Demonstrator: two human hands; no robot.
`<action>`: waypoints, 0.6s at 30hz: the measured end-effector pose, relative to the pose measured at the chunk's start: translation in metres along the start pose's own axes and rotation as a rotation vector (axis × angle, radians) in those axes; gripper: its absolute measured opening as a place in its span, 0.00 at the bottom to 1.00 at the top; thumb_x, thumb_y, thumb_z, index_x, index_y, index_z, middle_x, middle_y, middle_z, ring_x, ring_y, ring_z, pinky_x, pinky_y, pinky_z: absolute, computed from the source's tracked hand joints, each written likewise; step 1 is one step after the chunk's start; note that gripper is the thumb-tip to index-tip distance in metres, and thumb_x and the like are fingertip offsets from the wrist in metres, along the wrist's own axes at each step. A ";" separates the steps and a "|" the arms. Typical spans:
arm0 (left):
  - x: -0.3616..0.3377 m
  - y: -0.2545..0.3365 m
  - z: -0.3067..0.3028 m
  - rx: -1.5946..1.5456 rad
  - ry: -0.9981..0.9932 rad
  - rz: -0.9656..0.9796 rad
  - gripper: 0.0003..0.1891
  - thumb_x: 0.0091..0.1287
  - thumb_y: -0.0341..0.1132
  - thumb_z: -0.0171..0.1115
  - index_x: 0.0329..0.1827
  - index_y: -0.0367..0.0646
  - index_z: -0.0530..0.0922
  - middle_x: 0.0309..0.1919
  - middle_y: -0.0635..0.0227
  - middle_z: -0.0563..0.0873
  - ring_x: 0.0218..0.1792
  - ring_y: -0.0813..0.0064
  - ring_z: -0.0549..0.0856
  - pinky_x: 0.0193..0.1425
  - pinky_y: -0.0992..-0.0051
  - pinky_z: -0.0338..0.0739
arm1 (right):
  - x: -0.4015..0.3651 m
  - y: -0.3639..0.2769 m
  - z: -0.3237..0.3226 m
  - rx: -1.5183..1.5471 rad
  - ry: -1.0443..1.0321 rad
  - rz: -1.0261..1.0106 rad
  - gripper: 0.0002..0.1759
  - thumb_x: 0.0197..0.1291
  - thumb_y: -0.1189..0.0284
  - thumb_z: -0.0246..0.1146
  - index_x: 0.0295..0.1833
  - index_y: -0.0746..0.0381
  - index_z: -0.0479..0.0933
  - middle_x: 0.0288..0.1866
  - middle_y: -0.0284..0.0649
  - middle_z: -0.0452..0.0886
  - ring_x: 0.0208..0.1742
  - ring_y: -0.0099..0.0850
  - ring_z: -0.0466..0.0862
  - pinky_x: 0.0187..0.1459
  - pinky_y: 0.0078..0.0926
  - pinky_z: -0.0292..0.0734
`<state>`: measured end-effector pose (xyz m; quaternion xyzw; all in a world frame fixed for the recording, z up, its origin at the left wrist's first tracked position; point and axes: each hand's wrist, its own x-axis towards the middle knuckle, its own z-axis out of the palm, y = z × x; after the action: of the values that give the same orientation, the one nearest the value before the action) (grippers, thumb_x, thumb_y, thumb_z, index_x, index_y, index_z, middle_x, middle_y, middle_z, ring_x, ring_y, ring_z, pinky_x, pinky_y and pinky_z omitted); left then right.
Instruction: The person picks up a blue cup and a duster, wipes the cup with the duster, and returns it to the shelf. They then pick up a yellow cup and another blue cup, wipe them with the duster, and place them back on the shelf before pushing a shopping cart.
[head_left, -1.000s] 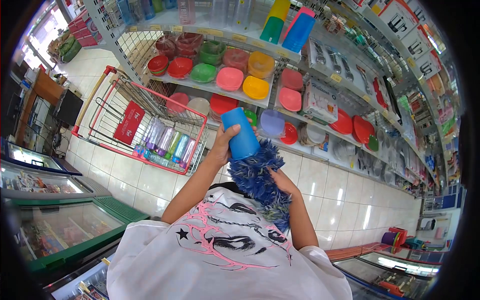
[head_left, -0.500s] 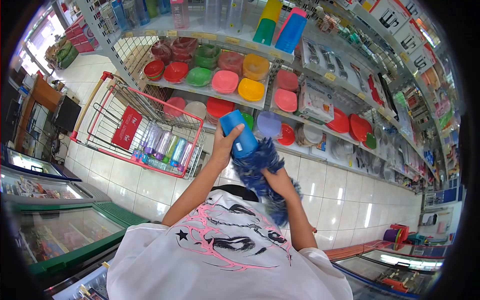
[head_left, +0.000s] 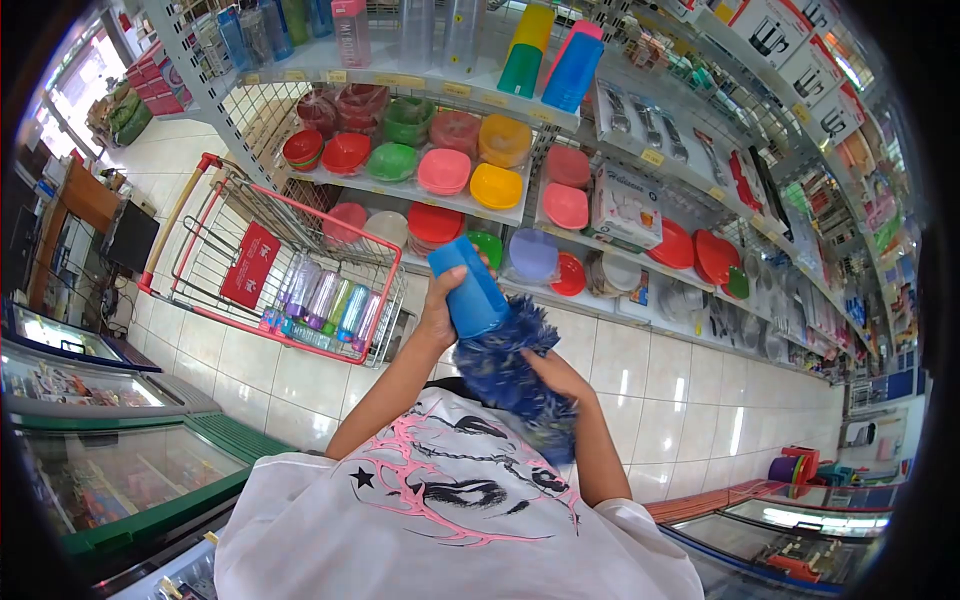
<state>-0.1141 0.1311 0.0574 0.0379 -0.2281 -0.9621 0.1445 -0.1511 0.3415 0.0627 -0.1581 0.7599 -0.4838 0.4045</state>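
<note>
My left hand (head_left: 438, 308) is wrapped round a blue plastic cup (head_left: 472, 292), thumb across its near side. The cup is tilted, one end pointing up and left, the other down against a fluffy duster (head_left: 505, 362). This duster has dark blue fibres with pale tips and hangs in front of my shirt. My right hand (head_left: 560, 378) is closed on it, fingers partly buried in the fibres. Its handle is hidden.
A wire shopping cart (head_left: 270, 262) with several bottles (head_left: 325, 298) stands at left. Ahead, shelves carry coloured bowls (head_left: 444, 171), plates (head_left: 534, 254), stacked cups (head_left: 573, 70) and a boxed item (head_left: 625, 208). Glass-topped freezers (head_left: 140, 475) stand behind at left.
The cup has turned in my left hand, so its white label no longer shows. The duster has shifted slightly left and down with my right hand.
</note>
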 end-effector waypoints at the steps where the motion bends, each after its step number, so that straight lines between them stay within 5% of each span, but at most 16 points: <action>1: -0.001 0.002 0.002 0.002 0.004 -0.004 0.29 0.57 0.42 0.70 0.58 0.40 0.69 0.47 0.60 0.79 0.47 0.68 0.82 0.53 0.65 0.80 | 0.003 0.019 0.000 -0.002 0.035 -0.123 0.22 0.64 0.66 0.62 0.60 0.67 0.74 0.55 0.41 0.82 0.56 0.33 0.79 0.59 0.28 0.71; 4: 0.007 0.002 0.007 0.114 0.008 0.039 0.31 0.57 0.40 0.71 0.60 0.41 0.67 0.49 0.61 0.78 0.49 0.69 0.81 0.52 0.68 0.79 | 0.012 0.023 0.007 0.020 0.131 -0.202 0.23 0.63 0.69 0.62 0.61 0.67 0.73 0.56 0.42 0.82 0.57 0.35 0.80 0.60 0.30 0.71; 5: 0.011 -0.001 0.007 0.301 0.117 0.124 0.31 0.56 0.41 0.72 0.60 0.41 0.67 0.50 0.61 0.78 0.49 0.69 0.80 0.52 0.68 0.79 | 0.012 0.020 0.010 -0.140 0.278 -0.355 0.23 0.63 0.70 0.61 0.62 0.67 0.72 0.56 0.41 0.82 0.56 0.33 0.79 0.60 0.30 0.71; 7: 0.010 -0.006 0.012 0.590 0.262 0.242 0.32 0.56 0.44 0.72 0.59 0.40 0.68 0.48 0.62 0.78 0.48 0.71 0.81 0.52 0.69 0.79 | 0.013 0.019 0.012 -0.106 0.265 -0.339 0.23 0.64 0.70 0.61 0.62 0.67 0.72 0.56 0.41 0.82 0.56 0.33 0.79 0.60 0.30 0.71; 8: 0.009 -0.005 0.010 0.588 0.266 0.246 0.32 0.56 0.44 0.72 0.59 0.40 0.68 0.48 0.62 0.78 0.48 0.71 0.81 0.52 0.69 0.79 | 0.015 0.018 0.011 -0.073 0.252 -0.327 0.22 0.64 0.69 0.61 0.61 0.67 0.72 0.56 0.40 0.82 0.55 0.32 0.79 0.60 0.29 0.71; 9: 0.007 -0.004 0.008 0.472 0.279 0.142 0.31 0.56 0.44 0.72 0.59 0.40 0.68 0.47 0.62 0.78 0.47 0.72 0.81 0.51 0.69 0.79 | 0.012 0.005 0.007 0.177 0.020 -0.048 0.24 0.65 0.65 0.61 0.62 0.68 0.72 0.56 0.40 0.81 0.57 0.32 0.78 0.61 0.28 0.70; 11: 0.001 0.002 0.002 0.158 0.221 -0.065 0.30 0.57 0.43 0.72 0.58 0.40 0.69 0.45 0.64 0.79 0.44 0.73 0.82 0.50 0.71 0.79 | 0.009 0.002 0.004 0.201 0.013 -0.008 0.26 0.65 0.62 0.61 0.62 0.68 0.72 0.56 0.40 0.81 0.57 0.32 0.77 0.61 0.28 0.70; 14: 0.003 0.002 -0.002 0.206 0.200 -0.037 0.30 0.57 0.45 0.71 0.58 0.40 0.69 0.45 0.64 0.80 0.45 0.72 0.82 0.51 0.69 0.80 | 0.012 0.005 0.003 0.162 0.013 0.031 0.29 0.66 0.57 0.61 0.64 0.67 0.71 0.56 0.40 0.80 0.56 0.30 0.78 0.60 0.28 0.71; 16: 0.010 -0.009 0.011 0.416 0.298 0.075 0.31 0.57 0.44 0.71 0.58 0.40 0.69 0.44 0.64 0.80 0.44 0.72 0.82 0.51 0.69 0.80 | 0.016 0.004 0.005 -0.473 0.168 0.016 0.30 0.67 0.56 0.60 0.66 0.67 0.69 0.57 0.41 0.80 0.56 0.29 0.78 0.59 0.28 0.72; 18: 0.012 -0.012 0.013 0.625 0.403 0.190 0.31 0.57 0.44 0.71 0.59 0.40 0.68 0.44 0.64 0.80 0.44 0.72 0.83 0.50 0.68 0.81 | 0.019 0.004 0.005 -0.680 0.189 0.109 0.32 0.67 0.55 0.59 0.66 0.68 0.68 0.57 0.42 0.80 0.54 0.29 0.79 0.57 0.29 0.73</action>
<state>-0.1305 0.1431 0.0641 0.2470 -0.4800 -0.8017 0.2566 -0.1580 0.3283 0.0499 -0.1974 0.9187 -0.1936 0.2821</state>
